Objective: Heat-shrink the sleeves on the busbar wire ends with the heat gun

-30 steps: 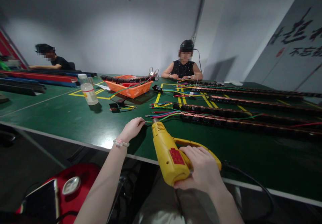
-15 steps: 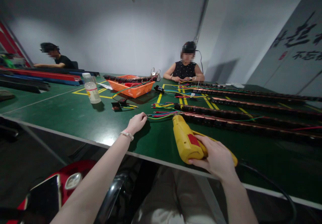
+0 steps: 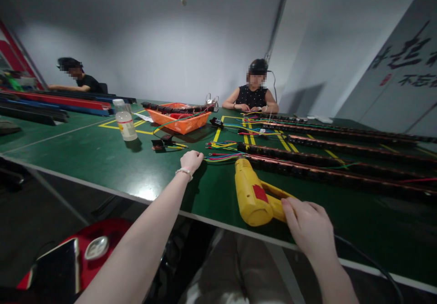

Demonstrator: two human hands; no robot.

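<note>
Right hand [image 3: 309,226] holds the yellow heat gun [image 3: 248,190]

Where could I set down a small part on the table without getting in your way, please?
Bare table lies before the bottle, left of the left hand. Another patch lies between the right hand and nearest long strip. Wires and other strips crowd beyond the yellow heat gun.

Yellow heat gun [image 3: 248,190], red label [image 3: 260,193], green table [image 3: 102,158]
</note>
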